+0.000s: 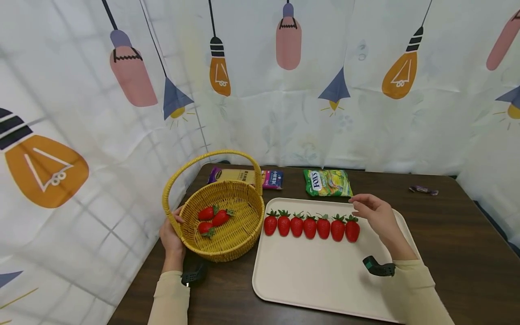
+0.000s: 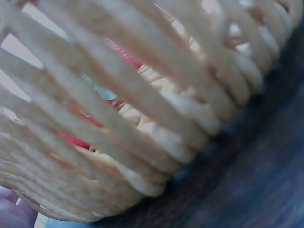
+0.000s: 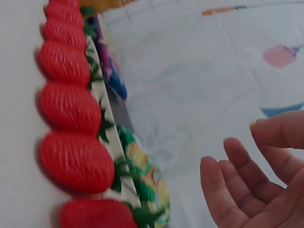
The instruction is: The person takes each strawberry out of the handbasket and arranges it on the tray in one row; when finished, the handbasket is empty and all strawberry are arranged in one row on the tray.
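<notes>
At the left side of a yellow wicker basket [image 1: 243, 246], my left hand [image 1: 172, 237] grips the rim near the base of the tall handle. Three red strawberries [image 1: 221, 217] lie inside the basket; the left wrist view shows them only in part, through the weave. On a cream tray [image 1: 300, 271], several strawberries [image 1: 310, 227] form a row along the far edge, leaves pointing away from me. My right hand [image 1: 375, 216] hovers over the tray's right part, just beyond the row's right end. Its fingers [image 3: 213, 175] are loosely bent and hold nothing.
Behind the tray lies a green FOX'S candy bag [image 1: 328, 183]. Snack packets [image 1: 272, 179] lie behind the basket, partly hidden by it. A small purple-wrapped sweet [image 1: 424, 190] is at the far right of the dark table [image 1: 455, 234]. A patterned curtain [image 1: 264, 122] hangs behind.
</notes>
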`<act>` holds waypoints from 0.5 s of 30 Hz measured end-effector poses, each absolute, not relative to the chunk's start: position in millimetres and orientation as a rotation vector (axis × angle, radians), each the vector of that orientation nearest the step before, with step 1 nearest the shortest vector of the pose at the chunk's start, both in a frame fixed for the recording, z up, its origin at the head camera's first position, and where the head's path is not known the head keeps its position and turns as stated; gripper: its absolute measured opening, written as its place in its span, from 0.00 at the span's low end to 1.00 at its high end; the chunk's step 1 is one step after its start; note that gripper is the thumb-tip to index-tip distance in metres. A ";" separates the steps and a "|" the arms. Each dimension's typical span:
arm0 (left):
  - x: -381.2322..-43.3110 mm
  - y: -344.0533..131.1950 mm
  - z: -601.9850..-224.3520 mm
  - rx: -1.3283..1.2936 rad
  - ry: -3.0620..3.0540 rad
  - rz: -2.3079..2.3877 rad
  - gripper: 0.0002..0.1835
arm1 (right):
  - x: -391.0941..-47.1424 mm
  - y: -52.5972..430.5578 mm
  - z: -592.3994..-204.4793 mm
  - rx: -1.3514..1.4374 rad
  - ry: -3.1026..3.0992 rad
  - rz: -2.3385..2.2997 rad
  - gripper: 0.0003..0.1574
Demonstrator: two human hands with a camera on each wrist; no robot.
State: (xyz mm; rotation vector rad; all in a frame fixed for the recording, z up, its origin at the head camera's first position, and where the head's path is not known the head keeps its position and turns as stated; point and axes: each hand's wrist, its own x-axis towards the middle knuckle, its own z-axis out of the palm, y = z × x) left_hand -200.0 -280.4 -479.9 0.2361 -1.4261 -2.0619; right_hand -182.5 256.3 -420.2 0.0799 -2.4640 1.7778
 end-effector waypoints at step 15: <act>-198.0 -282.3 -484.0 0.240 -1.455 -2.081 0.24 | -197.7 142.2 -407.7 0.397 -2.524 1.961 0.12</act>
